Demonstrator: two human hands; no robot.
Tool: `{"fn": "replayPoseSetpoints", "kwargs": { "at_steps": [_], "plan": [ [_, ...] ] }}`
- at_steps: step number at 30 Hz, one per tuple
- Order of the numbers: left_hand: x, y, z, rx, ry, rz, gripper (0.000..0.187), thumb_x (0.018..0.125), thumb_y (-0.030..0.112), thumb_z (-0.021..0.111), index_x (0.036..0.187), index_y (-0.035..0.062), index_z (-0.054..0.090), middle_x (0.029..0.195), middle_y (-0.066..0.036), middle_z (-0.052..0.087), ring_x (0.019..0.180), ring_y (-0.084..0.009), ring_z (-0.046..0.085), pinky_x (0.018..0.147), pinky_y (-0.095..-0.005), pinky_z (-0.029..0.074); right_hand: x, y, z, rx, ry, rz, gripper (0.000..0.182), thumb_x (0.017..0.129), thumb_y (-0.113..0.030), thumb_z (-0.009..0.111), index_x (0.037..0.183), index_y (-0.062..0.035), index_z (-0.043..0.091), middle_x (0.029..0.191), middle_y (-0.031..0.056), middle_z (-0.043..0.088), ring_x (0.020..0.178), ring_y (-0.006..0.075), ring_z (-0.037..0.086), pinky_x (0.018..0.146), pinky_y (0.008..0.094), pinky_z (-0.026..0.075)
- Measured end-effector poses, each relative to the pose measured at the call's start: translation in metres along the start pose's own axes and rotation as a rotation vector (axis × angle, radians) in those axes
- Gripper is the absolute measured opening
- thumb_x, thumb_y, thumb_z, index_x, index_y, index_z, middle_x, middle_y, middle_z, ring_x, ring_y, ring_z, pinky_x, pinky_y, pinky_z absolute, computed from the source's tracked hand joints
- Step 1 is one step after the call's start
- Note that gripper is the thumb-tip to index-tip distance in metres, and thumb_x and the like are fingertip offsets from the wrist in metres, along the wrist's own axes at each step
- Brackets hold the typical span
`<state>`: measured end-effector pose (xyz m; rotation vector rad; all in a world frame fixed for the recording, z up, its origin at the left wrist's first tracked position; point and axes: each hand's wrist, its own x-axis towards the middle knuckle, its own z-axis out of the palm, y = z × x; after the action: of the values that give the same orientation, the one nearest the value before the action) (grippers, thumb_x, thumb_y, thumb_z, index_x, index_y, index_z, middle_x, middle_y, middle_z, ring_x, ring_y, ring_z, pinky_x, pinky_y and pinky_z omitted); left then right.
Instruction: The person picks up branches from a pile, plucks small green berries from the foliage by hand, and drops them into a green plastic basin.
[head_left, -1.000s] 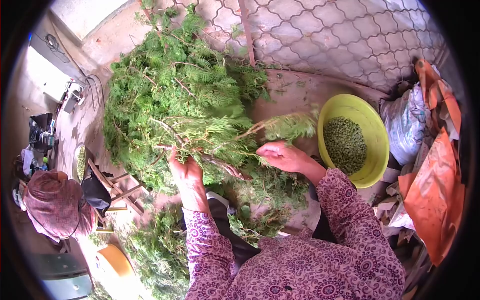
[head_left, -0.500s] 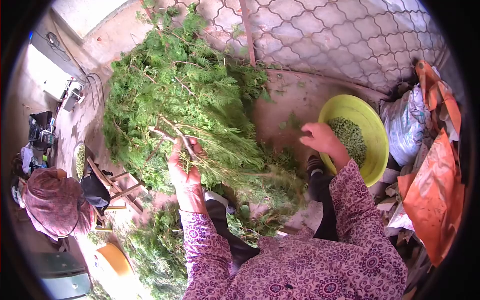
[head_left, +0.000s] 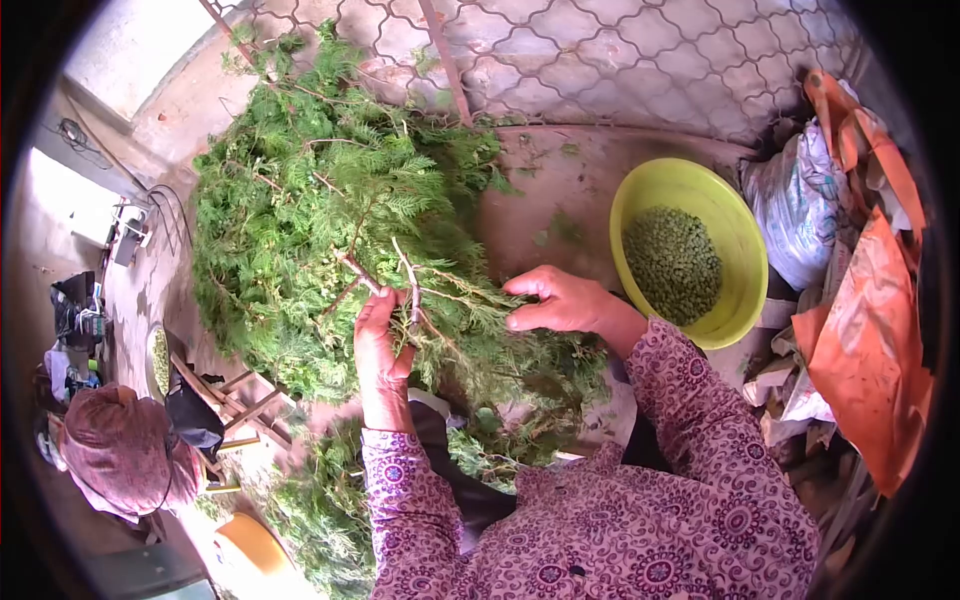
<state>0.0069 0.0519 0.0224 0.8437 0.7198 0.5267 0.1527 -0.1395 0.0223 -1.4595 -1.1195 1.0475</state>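
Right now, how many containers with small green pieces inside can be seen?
2: the lime basin at the right, and a round container at the far left. Others may be hidden.

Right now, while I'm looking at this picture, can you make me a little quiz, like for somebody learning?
1. Which hand holds the woody branch?
2. True or false: small green pieces lie in the yellow tub.
3. Pick one. In the picture, the big leafy pile is:
A) left of the yellow tub
B) right of the yellow tub
C) inside the yellow tub

Key: 1. The left hand. 2. True. 3. A.
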Motion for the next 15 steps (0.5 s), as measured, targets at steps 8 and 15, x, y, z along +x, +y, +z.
{"fn": "replayPoseSetpoints", "kwargs": {
  "at_steps": [8,15],
  "plan": [
    [0.007,-0.018,-0.013,1.711,0.011,0.529,0.023,0.08,0.025,0.055,0.084,0.0032,0.062,0.068,-0.019,0.059,0.062,-0.028,0.06,0.059,-0.0377,0.049,-0.003,0.01,0.009,0.114,0.028,0.033,0.022,0.077,-0.019,0.059,0.075,0.0022,0.058,0.06,0.0005,0.053,0.056,0.0046,0.042,0.051,0.0252,0.035],
    [-0.02,-0.007,0.017,1.019,-0.571,0.581,0.043,0.063,0.002,0.068,0.105,0.0062,0.057,0.107,-0.015,0.055,0.1,-0.0254,0.053,0.086,-0.034,0.043,0.001,0.016,0.015,0.182,0.007,0.284,0.025,0.076,-0.022,0.058,0.073,0.0024,0.058,0.059,0.0022,0.056,0.049,0.0057,0.04,0.046,0.0263,0.031]
  ]
}}
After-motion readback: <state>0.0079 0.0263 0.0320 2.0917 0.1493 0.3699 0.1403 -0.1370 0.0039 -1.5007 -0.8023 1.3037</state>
